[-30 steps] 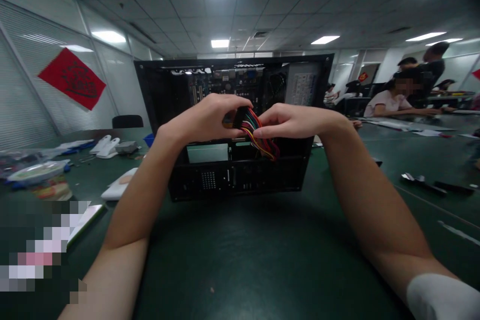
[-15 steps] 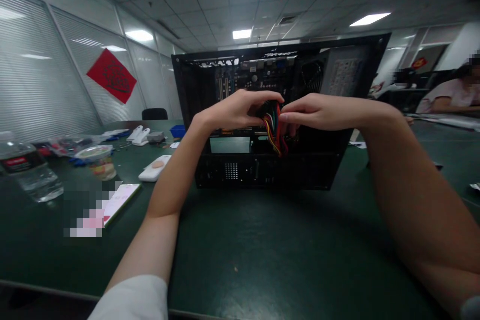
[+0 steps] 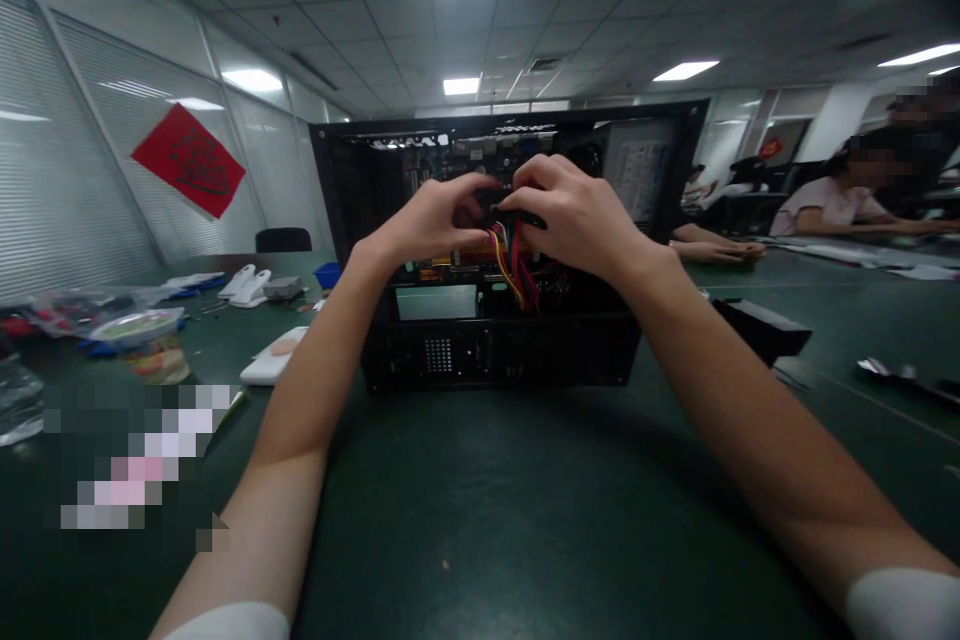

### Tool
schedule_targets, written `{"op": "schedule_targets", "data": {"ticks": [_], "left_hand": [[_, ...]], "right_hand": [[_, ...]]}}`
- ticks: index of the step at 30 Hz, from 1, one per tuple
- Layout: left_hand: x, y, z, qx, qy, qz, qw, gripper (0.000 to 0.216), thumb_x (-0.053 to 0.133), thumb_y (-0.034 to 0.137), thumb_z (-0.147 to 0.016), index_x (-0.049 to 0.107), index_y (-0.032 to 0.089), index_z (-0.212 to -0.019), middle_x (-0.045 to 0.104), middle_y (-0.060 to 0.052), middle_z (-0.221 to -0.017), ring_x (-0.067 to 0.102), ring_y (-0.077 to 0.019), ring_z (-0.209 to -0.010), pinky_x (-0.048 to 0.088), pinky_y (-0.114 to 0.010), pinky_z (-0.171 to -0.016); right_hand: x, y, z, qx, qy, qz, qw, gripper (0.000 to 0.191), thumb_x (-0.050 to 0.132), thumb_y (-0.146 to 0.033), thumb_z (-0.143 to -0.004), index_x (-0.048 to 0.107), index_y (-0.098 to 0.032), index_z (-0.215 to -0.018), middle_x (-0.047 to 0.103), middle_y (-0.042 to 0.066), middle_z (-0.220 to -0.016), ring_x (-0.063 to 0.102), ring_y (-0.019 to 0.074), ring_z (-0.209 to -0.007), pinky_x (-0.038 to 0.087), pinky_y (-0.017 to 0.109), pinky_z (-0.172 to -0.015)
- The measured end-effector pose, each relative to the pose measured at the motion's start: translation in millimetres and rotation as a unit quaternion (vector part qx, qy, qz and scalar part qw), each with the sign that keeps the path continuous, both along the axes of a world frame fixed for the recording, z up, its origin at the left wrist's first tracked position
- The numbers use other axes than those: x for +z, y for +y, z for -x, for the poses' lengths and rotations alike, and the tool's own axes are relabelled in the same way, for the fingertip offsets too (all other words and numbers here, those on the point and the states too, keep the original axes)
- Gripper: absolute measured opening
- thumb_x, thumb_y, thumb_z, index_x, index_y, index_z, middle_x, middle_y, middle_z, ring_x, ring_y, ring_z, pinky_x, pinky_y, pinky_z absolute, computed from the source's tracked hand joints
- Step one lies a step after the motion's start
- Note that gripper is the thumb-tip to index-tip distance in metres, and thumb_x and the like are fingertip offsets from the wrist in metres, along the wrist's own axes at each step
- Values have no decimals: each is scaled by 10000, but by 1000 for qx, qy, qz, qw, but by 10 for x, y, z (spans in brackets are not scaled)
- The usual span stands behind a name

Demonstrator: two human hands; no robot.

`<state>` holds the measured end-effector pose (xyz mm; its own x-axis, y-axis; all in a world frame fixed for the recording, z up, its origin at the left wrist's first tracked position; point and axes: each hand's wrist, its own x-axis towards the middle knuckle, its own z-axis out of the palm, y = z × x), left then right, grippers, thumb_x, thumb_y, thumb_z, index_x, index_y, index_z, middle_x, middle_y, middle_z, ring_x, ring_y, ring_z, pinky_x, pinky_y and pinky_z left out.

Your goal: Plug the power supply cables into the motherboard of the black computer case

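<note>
An open black computer case (image 3: 570, 355) stands upright on the table before me, its inside facing me. From it hangs a bundle of coloured wires (image 3: 514, 275), red, yellow, black and others, the upper end dark and partly hidden between my fingers. My left hand (image 3: 431, 217) curls around the left side of that upper end, thumb against the wires. From the right, my right hand (image 3: 581, 215) grips the same bundle with bent fingers. Behind the hands is a circuit board (image 3: 469, 152); a labelled silver power supply (image 3: 634, 165) sits at the upper right inside the case.
On the green table (image 3: 465, 500) at left lie a white device (image 3: 266, 365), a lidded cup (image 3: 154, 355), a plastic bottle (image 3: 19, 400) and bagged items. A black box-like part (image 3: 761, 330) lies at right. Other people (image 3: 825, 205) sit beyond it.
My view has turned slightly right, so the case appears further left. My right hand has shifted from a flat pinch to a bent-finger grip higher on the wires. My left hand stays at the bundle.
</note>
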<state>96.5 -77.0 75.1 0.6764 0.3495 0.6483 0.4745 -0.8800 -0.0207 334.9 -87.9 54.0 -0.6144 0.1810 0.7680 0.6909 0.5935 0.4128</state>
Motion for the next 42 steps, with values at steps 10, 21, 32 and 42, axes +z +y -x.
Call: {"op": "schedule_targets", "data": {"ticks": [10, 21, 32, 42], "left_hand": [[-100, 156, -83, 58, 20, -116, 991, 107, 715, 215, -883, 761, 151, -955, 769, -54, -863, 723, -164, -787, 542, -272, -743], [-236, 402, -126, 102, 113, -30, 988, 196, 664, 236, -924, 798, 204, -1064, 794, -65, -981, 735, -202, -882, 527, -290, -783], [-512, 477, -366, 296, 228, 30, 927, 273, 580, 281, -936, 803, 226, -1082, 783, -110, -1036, 730, -278, -978, 526, -317, -784], [-686, 526, -370, 318, 274, -34, 907, 294, 546, 238, -927, 805, 130, -1015, 767, -185, -1007, 728, -325, -992, 546, -380, -834]], "right_hand": [[-12, 81, -79, -41, -2, 30, 999, 214, 595, -227, -921, 740, -181, -1072, 694, 88, -1043, 629, 209, -846, 415, 303, -664], [-161, 177, 71, -173, -67, 133, 974, 270, 565, -300, -977, 718, -166, -1153, 735, 123, -1172, 715, 265, -936, 461, 328, -713], [-581, 626, 160, -204, -106, 231, 945, 295, 502, -271, -981, 729, -148, -1124, 752, 160, -1167, 729, 323, -1025, 518, 352, -747], [-637, 724, 114, -164, -117, 251, 947, 258, 604, -297, -908, 745, -167, -1081, 754, 125, -1175, 710, 274, -1045, 501, 308, -758]]}}
